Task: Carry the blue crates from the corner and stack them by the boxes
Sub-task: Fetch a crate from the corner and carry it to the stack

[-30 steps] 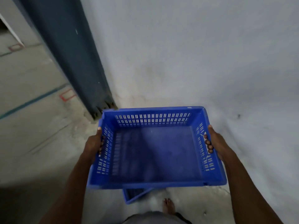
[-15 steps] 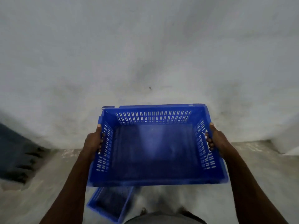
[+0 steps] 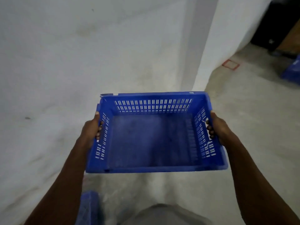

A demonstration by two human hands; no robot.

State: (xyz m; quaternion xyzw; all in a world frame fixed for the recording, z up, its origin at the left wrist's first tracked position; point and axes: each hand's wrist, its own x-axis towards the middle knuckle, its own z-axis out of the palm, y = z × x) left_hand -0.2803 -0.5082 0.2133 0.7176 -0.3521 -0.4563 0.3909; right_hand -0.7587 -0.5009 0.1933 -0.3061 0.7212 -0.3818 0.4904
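Carrying: an empty blue slotted plastic crate (image 3: 152, 137) held level at about waist height, well clear of the grey concrete floor (image 3: 253, 120), in front of a pale plastered wall (image 3: 81, 54).
Left hand (image 3: 91, 129): grips the crate's left side — fingers (image 3: 98, 130) curl in through the handle slot, thumb up along the rim.
Right hand (image 3: 218, 129): holds the right side the same way, fingers (image 3: 209, 130) hooked through the slot.
Other crates: a blurred blue crate (image 3: 89, 207) sits on the floor by the person's feet; more blue plastic (image 3: 292, 69) shows at the far right edge, near a dark opening (image 3: 279, 25) — whether that is the stack by the boxes I cannot tell.
Stage: probably mid-carry; stacking not yet done.
Doing it well: keep both grips even so the crate stays flat, watch the pillar corner (image 3: 203, 46) and the floor crate when turning, and lower it square onto the stack so the rims seat.
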